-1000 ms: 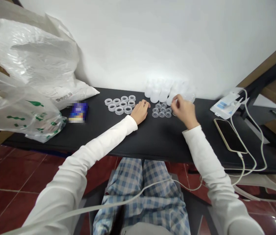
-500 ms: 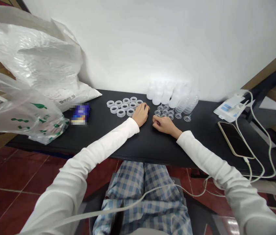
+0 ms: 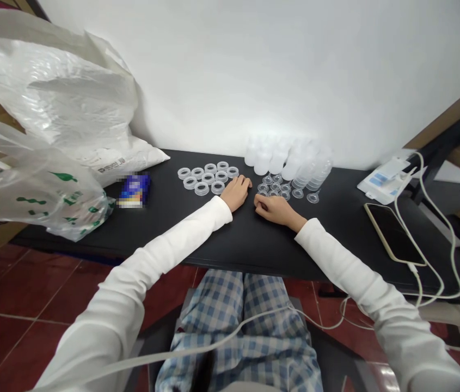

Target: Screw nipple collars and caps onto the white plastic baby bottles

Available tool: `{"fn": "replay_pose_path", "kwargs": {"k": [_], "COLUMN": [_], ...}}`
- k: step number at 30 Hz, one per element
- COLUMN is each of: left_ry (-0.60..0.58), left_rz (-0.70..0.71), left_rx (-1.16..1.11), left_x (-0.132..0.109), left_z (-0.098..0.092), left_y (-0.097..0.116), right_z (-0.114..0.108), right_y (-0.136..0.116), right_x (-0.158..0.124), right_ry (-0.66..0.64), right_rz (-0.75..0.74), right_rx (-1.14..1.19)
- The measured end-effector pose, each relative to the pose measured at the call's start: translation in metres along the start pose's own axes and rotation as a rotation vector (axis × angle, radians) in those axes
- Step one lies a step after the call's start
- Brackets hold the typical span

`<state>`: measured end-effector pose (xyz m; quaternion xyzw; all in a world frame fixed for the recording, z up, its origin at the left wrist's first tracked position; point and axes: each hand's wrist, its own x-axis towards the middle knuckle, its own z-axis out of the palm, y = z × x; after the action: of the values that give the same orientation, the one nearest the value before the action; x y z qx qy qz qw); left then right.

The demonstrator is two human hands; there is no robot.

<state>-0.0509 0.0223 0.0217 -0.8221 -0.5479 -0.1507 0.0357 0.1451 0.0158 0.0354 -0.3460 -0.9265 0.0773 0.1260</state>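
Observation:
My left hand (image 3: 235,194) lies palm down on the black table (image 3: 238,245), fingers stretched out and slightly bent, beside several translucent plastic rings (image 3: 208,178). No object shows in it. My right hand (image 3: 274,209) rests on its side in a loose fist, and nothing shows between its fingers. Just behind it sit several small clear teats with flanged bases (image 3: 274,187). Frosted white bottles (image 3: 262,163) stand behind the teats against the wall. To their right, clear ribbed plastic pieces (image 3: 322,170) lean in slanting stacks.
A blue packet (image 3: 135,190), blurred out, lies left of the rings. Large white plastic bags (image 3: 78,98) and a thin printed bag (image 3: 70,201) fill the left end. At the right are a phone (image 3: 393,234) with a white cable (image 3: 450,234) and a white-blue package (image 3: 382,179).
My left hand has shifted very slightly right, its fingers a little flatter. The right hand and the plastic parts stay where they were.

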Motion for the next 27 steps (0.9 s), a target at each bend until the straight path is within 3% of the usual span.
{"fn": "replay_pose_path", "kwargs": {"k": [7,13,17,27], "left_ry": [0.097,0.243,0.196,0.121], "left_rz": [-0.152,-0.246,-0.248,-0.11], "left_rx": [-0.027,-0.096,-0.101,-0.129], "left_x": [-0.004,-0.009,-0.008,-0.002], "left_z": [-0.005,0.003,0.004,-0.003], "left_y": [0.007,0.004,0.002,0.005], "right_z": [0.002,0.0,-0.003,0.004], "right_y": [0.001,-0.003,0.002,0.012], "right_x": [-0.001,-0.003,0.0,0.001], "right_ry": [0.036,0.25,0.342,0.321], "right_rz": [-0.017,-0.033,-0.01,-0.05], "right_rx": [-0.005,-0.073,-0.238,-0.393]}}
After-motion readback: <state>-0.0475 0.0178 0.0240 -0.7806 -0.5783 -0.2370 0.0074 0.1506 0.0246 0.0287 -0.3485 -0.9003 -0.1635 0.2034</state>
